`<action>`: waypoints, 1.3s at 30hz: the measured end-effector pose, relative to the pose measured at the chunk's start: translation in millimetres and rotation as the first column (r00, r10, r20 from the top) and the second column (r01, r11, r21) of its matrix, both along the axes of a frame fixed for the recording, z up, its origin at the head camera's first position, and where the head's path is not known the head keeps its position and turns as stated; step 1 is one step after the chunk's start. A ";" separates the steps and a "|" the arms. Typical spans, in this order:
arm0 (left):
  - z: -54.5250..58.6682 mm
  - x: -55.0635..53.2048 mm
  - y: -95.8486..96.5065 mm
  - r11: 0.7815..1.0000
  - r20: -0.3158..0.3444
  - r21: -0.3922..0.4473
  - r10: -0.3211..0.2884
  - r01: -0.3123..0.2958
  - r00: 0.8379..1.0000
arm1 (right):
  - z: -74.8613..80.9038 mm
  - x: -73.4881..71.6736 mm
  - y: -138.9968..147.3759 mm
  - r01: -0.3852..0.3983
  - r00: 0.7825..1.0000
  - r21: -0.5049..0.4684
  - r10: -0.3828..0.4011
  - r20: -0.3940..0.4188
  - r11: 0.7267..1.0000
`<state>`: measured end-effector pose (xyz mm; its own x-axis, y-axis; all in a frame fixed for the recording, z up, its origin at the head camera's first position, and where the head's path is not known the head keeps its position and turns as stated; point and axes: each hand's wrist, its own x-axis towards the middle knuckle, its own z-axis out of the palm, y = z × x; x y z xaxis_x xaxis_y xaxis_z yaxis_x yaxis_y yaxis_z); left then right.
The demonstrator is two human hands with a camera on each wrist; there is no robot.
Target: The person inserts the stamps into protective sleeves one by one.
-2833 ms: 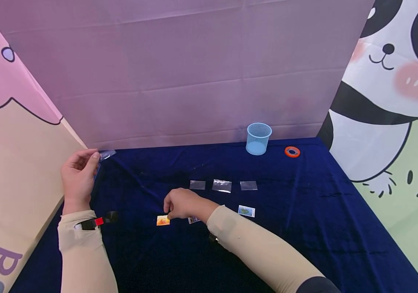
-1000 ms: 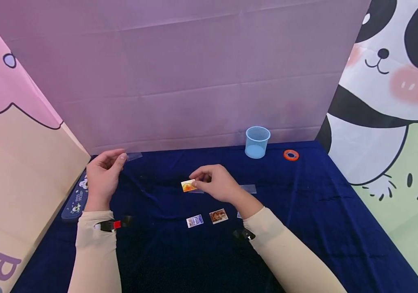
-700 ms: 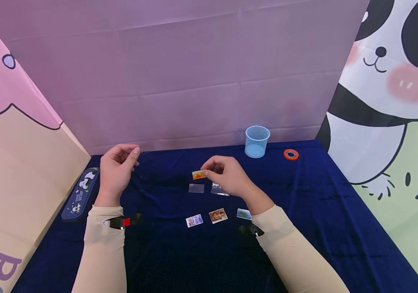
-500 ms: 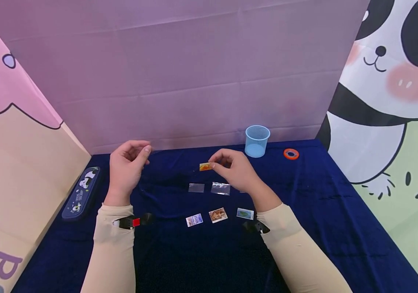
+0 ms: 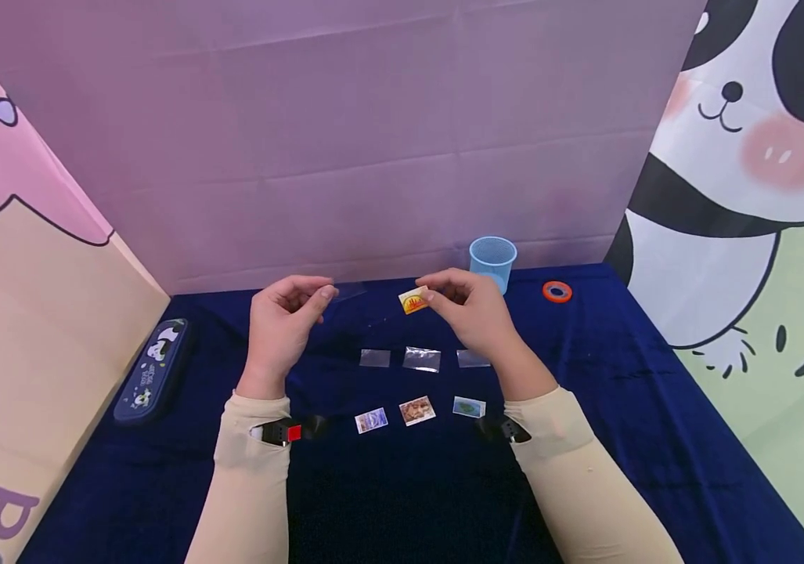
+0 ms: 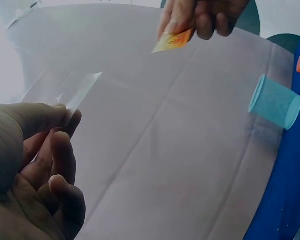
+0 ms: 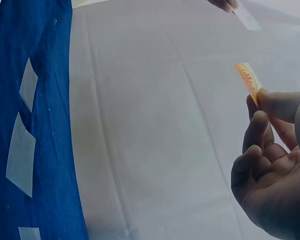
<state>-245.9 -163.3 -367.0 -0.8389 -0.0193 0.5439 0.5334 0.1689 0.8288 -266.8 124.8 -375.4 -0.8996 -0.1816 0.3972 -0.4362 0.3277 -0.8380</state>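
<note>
Raised over the table's far part, my left hand (image 5: 283, 333) pinches a small clear plastic sleeve (image 6: 70, 92) between thumb and index finger. Across from it, my right hand (image 5: 475, 309) pinches a yellow-and-orange stamp (image 5: 413, 300) by its right edge. A gap separates stamp and sleeve in the head view. Below the hands, three more clear sleeves lie in a row: left (image 5: 375, 358), middle (image 5: 421, 359) and right (image 5: 474, 359), the last partly covered by my right hand. Nearer me lie a purple-blue stamp (image 5: 371, 421), a brown stamp (image 5: 417, 410) and a blue-green stamp (image 5: 469, 406).
A light blue mesh cup (image 5: 492, 258) stands at the back edge, partly behind my right hand. To its right lies an orange tape roll (image 5: 557, 292). A dark blue panda pencil case (image 5: 151, 368) rests at the left edge of the cloth-covered table (image 5: 620, 439).
My right hand has picked up the yellow stamp from the table and carried it up and to the right. My left hand has moved right with its sleeve, bringing the hands closer together.
</note>
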 end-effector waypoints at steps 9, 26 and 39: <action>-3.1 1.9 13.2 0.998 0.036 -0.058 -0.030 0.032 0.999 | 8.2 7.2 3.5 -0.001 1.000 -0.037 0.000 -0.017 0.999; 5.3 10.9 27.0 0.981 0.059 -0.194 -0.001 0.013 0.998 | 18.9 16.4 8.5 -0.007 0.995 -0.055 0.001 -0.103 0.998; -2.5 7.3 26.9 0.966 0.044 -0.255 -0.035 0.045 0.998 | 25.5 24.8 5.1 -0.014 0.990 -0.107 -0.002 -0.142 0.994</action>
